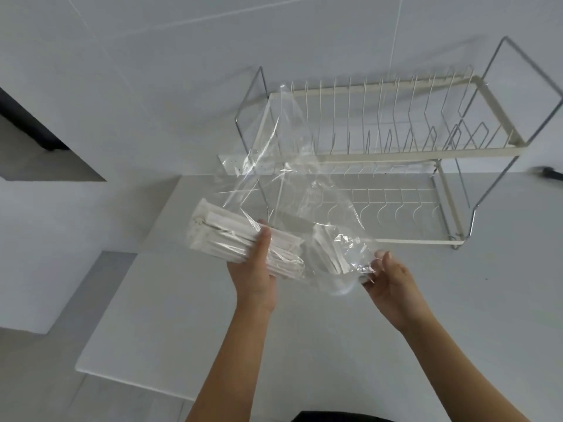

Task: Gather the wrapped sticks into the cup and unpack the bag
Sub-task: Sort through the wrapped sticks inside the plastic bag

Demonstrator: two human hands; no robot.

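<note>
A thick bundle of white paper-wrapped sticks (231,236) lies across my left hand (254,269), which grips it from below with the thumb on top. A clear plastic bag (289,184) billows up in front of the rack. My right hand (388,277) pinches the bag's lower edge between its fingertips. Under that edge, seen through the film, stands a clear plastic cup (335,277) with a few wrapped sticks in it. The cup's outline is faint behind the plastic.
A cream two-tier wire dish rack (396,153) stands at the back of the white counter (304,345), right behind the bag. The counter's left edge drops off to a grey floor (36,379). A dark object (548,172) sits at the far right.
</note>
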